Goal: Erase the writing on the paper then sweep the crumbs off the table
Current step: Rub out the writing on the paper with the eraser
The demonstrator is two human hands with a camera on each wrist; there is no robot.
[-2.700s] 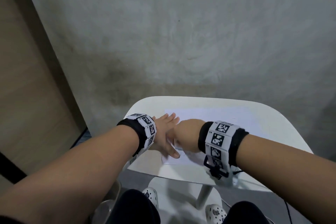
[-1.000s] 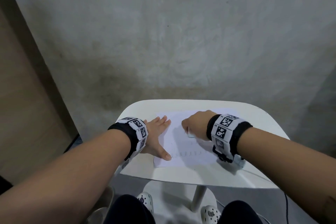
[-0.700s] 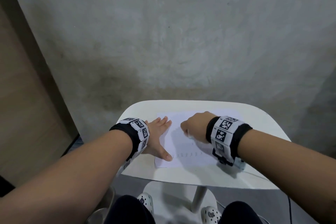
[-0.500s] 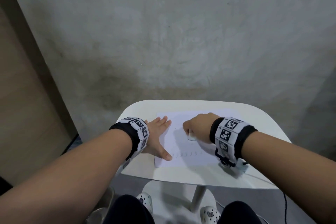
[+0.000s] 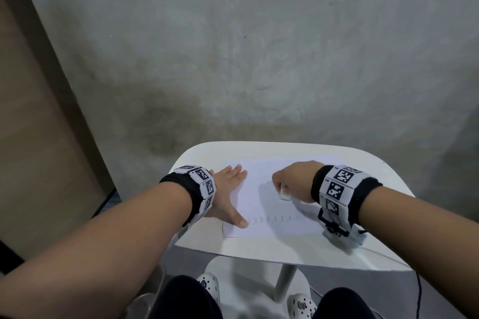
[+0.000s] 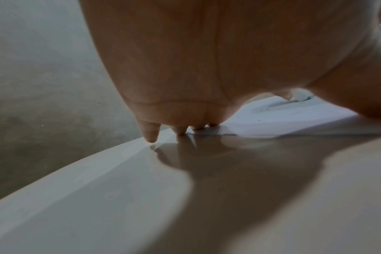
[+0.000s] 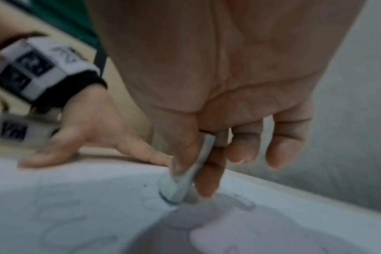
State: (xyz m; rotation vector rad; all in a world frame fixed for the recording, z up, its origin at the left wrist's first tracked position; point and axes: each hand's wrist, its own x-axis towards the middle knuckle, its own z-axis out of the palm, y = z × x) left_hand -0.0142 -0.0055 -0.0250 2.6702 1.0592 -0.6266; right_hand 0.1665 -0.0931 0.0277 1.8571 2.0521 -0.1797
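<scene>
A white sheet of paper (image 5: 261, 204) lies on the small white table (image 5: 285, 246), with a faint row of pencil loops (image 5: 269, 219) near its front edge. My left hand (image 5: 228, 194) lies flat with straight fingers on the paper's left edge, thumb at the front left corner. My right hand (image 5: 293, 181) pinches a white eraser (image 5: 284, 194) between thumb and fingers and presses it on the middle of the sheet. In the right wrist view the eraser (image 7: 185, 178) touches the paper (image 7: 76, 206) over faint pencil marks. The left wrist view shows my left fingertips (image 6: 180, 132) on the table.
The table stands close to a grey concrete wall (image 5: 259, 59), with a beige panel (image 5: 31, 137) on the left. A few dark eraser crumbs (image 5: 265, 187) lie on the paper. A cable (image 5: 417, 290) hangs at the right. My knees and white shoes (image 5: 207, 282) show under the table's front edge.
My right hand with the eraser has shifted from the paper's left front part toward its middle, rubbing back and forth. The left hand has stayed flat on the left edge.
</scene>
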